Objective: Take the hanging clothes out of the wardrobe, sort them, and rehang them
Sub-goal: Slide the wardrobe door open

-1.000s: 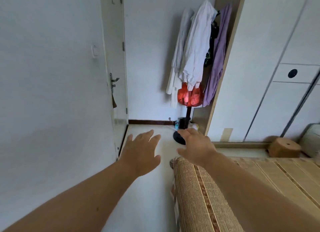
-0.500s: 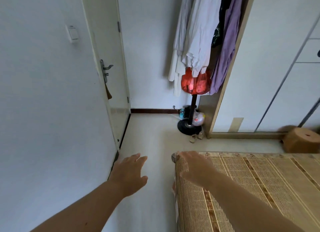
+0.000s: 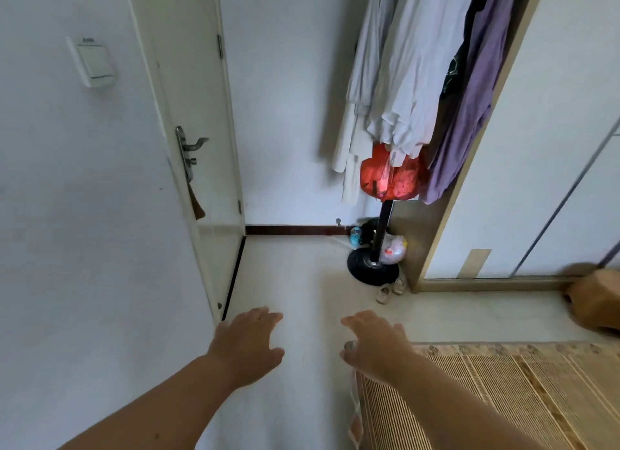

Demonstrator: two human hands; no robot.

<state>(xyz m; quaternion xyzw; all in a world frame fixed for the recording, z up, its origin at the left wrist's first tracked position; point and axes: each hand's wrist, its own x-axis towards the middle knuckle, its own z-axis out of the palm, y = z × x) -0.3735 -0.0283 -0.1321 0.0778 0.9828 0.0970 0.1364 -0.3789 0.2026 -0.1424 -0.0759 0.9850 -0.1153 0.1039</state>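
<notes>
Left hand (image 3: pixel 246 345) and right hand (image 3: pixel 375 342) outstretched, fingers (image 3: pixel 265 315) spread loose, holding nothing. Clothes (image 3: pixel 409 80) hang well beyond the fingers, up and right, beside wardrobe (image 3: pixel 536 147). Bed (image 3: pixel 503 399) under right wrist.

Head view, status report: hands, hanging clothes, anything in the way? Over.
Left hand and right hand open, empty. Hanging clothes untouched on stand ahead. Bed corner below right hand; small shoes by stand.

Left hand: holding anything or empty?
Empty. The left hand hovers over the floor with fingers relaxed and spread, nothing between them; the hanging clothes are well ahead of it.
</notes>
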